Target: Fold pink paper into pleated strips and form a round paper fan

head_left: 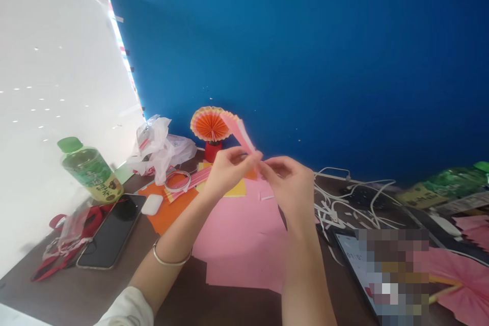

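A pleated pink paper strip (239,130) with yellowish edges slants up and to the left from my fingertips. My left hand (229,168) pinches its lower end. Close against it on the right, my right hand (286,178) has its thumb and fingers pressed together at the same end. Behind the strip stands a round orange and yellow paper fan (211,125) on a red base (213,151). Large pink sheets (240,244) lie on the table below my hands, with a yellow sheet (237,189) and orange paper (168,219) beside them.
At the left are a green-capped bottle (91,170), a black phone (112,232), a white case (152,205) and plastic bags (155,145). White cables (332,209), a tablet (355,265), pink fans (466,280) and another bottle (446,186) lie at the right.
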The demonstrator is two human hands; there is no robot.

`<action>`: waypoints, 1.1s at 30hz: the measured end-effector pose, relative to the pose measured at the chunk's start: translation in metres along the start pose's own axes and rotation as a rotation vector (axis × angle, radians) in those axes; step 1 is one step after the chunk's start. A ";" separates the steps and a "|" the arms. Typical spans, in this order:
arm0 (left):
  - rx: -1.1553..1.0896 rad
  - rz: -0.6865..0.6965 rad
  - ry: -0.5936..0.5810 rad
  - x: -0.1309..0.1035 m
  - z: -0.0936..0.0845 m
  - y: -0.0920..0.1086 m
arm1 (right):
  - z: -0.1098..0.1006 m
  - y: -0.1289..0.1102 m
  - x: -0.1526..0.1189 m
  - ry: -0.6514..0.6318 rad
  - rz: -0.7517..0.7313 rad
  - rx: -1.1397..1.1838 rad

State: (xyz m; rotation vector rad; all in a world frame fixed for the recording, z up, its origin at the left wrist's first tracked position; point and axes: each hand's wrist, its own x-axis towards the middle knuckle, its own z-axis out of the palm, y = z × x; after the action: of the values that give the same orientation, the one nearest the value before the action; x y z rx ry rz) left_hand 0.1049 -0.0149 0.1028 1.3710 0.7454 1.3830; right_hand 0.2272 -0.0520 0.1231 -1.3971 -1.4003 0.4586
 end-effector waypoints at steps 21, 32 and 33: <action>0.058 0.079 0.113 0.008 -0.009 -0.016 | -0.001 0.002 0.001 -0.076 -0.009 -0.061; -0.010 0.020 0.011 0.003 -0.004 -0.009 | 0.000 0.003 0.002 -0.081 0.027 0.001; 0.019 0.022 -0.025 0.004 -0.005 -0.010 | 0.000 0.003 0.003 -0.079 0.033 0.013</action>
State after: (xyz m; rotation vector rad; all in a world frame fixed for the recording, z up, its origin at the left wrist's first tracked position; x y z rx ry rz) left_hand 0.1032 -0.0070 0.0937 1.4128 0.7309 1.3772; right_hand 0.2291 -0.0484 0.1213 -1.4066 -1.4368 0.5480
